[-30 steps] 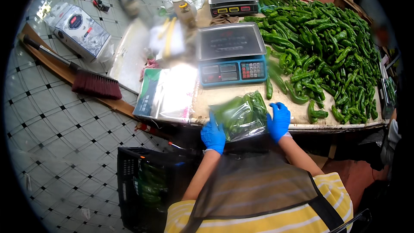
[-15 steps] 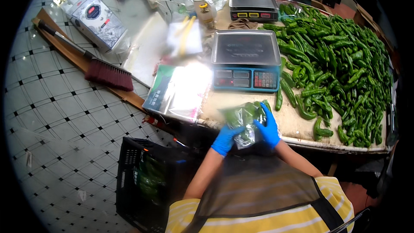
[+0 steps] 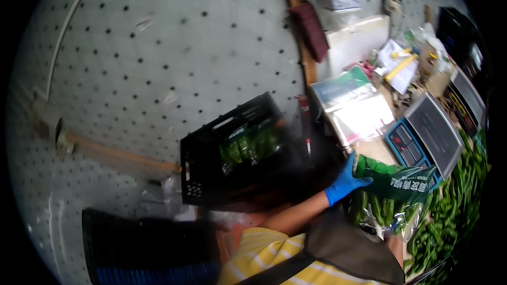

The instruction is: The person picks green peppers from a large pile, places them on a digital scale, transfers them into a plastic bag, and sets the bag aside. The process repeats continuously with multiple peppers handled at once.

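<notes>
A clear plastic bag of green peppers (image 3: 388,208) with a dark green printed band is held up in front of me, over the table's near edge. My left hand (image 3: 346,182), in a blue glove, grips its left edge, the thumb lying across the front. My right forearm meets the bag's lower edge; the bag hides that hand and its fingers. Behind the bag stands a blue digital scale (image 3: 430,134) with a bare metal pan. To my left, a black crate (image 3: 211,145) on the floor contains bagged green peppers (image 3: 251,145).
Loose green peppers (image 3: 457,216) are heaped along the right. Flat printed bags (image 3: 359,105) lie stacked on the table, near papers (image 3: 398,66). A second scale (image 3: 467,97) stands farther back. A brush (image 3: 310,30) and another dark crate (image 3: 150,245) are on the floor side.
My view has swung left, bringing the floor crate towards the middle. The bag has come up and turned so its printed band shows. My right hand has gone out of sight behind it.
</notes>
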